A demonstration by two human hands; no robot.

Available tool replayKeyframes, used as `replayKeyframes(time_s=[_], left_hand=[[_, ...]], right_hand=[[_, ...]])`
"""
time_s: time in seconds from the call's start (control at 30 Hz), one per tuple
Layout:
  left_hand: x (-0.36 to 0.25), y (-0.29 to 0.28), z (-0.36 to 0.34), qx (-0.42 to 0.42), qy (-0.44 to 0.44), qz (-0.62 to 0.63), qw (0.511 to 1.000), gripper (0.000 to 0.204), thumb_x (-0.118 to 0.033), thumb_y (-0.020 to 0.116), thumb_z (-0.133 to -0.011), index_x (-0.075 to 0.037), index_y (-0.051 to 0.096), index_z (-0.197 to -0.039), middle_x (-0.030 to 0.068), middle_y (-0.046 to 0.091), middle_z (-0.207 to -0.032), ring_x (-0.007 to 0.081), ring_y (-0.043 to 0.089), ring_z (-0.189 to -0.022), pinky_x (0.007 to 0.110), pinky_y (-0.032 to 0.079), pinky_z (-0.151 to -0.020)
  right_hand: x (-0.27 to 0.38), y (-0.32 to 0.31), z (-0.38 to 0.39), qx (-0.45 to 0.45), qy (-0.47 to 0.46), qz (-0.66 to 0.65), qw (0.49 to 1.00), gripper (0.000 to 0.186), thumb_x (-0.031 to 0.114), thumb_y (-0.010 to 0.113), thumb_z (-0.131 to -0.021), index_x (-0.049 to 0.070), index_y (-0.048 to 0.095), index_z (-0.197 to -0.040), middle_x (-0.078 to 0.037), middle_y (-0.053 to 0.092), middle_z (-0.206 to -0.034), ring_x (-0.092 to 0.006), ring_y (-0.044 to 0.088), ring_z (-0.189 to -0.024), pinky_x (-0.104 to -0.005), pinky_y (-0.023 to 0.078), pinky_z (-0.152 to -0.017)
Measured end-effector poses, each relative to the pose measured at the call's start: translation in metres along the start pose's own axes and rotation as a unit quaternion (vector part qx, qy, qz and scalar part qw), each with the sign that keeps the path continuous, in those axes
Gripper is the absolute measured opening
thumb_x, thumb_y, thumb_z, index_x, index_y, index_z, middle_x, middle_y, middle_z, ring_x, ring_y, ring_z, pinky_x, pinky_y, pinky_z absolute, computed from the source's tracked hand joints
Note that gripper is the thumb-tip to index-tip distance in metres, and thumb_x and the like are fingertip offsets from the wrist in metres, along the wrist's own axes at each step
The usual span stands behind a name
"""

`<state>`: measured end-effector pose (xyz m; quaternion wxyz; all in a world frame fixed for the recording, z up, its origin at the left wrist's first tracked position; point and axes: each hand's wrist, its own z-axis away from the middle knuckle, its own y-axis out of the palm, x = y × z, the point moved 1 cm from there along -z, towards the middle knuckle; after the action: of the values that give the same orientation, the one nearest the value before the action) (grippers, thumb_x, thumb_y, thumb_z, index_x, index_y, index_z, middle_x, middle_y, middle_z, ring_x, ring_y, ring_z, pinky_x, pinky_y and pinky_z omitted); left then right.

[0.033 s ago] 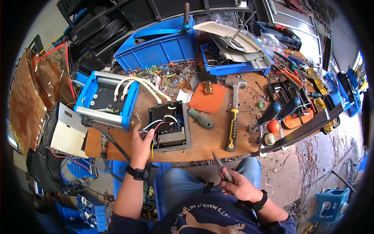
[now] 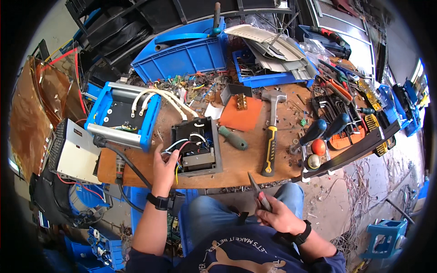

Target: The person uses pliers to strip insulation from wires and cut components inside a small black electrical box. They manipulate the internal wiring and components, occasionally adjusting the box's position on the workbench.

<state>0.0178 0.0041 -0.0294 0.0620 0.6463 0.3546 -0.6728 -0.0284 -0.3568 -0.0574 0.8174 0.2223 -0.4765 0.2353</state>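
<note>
My left hand rests at the left side of a dark open-topped box, its thumb and fingers apart. The thumb is close to the box wall and the loose wires; whether it touches them I cannot tell. Thin white, red and yellow wires come out of the box beside that hand. A metal block sits inside. In front of my body, below the table edge, my right hand is closed around red-handled pliers, their pointed jaws aimed up and left.
Right of the box lie a green-handled screwdriver and a hammer. A blue-and-silver housing with thick white cables stands left. Electronic scraps and blue crates fill the back; more tools crowd the right.
Almost nothing differs. The whole view has shifted very slightly; both hands keep their places, and the pliers stay in my right hand.
</note>
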Motion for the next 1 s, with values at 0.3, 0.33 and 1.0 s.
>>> replayKeyframes(time_s=[0.3, 0.33, 1.0], left_hand=[[0.01, 0.011, -0.001, -0.008, 0.007, 0.035, 0.999, 0.061, -0.031, 0.073, -0.085, 0.009, 0.05, -0.124, 0.0165, 0.063, -0.11, 0.0204, 0.061, -0.097, 0.032, 0.048, -0.085], [0.011, 0.012, -0.003, 0.008, -0.006, 0.04, 0.999, 0.055, -0.033, 0.072, -0.085, 0.008, 0.054, -0.118, 0.0168, 0.063, -0.11, 0.0217, 0.062, -0.097, 0.033, 0.048, -0.085], [0.0, 0.012, 0.003, -0.023, 0.028, -0.06, 0.998, 0.044, -0.028, 0.065, -0.088, 0.007, 0.056, -0.113, 0.0265, 0.062, -0.107, 0.0384, 0.059, -0.103, 0.043, 0.044, -0.091]], right_hand=[[0.07, -0.003, -0.067, -0.044, -0.063, -0.435, 0.897, 0.02, 0.011, 0.049, -0.093, 0.003, 0.051, -0.111, -0.011, 0.059, -0.095, -0.0267, 0.062, -0.086, -0.0394, 0.052, -0.076], [0.068, -0.005, -0.08, -0.051, -0.083, -0.439, 0.893, 0.018, 0.01, 0.048, -0.093, 0.002, 0.052, -0.108, -0.012, 0.059, -0.095, -0.0274, 0.062, -0.087, -0.0397, 0.051, -0.077], [0.058, 0.027, -0.039, -0.141, -0.169, -0.387, 0.896, 0.051, 0.008, 0.053, -0.091, -0.005, 0.037, -0.138, -0.016, 0.051, -0.128, -0.033, 0.051, -0.119, -0.0465, 0.044, -0.098]])
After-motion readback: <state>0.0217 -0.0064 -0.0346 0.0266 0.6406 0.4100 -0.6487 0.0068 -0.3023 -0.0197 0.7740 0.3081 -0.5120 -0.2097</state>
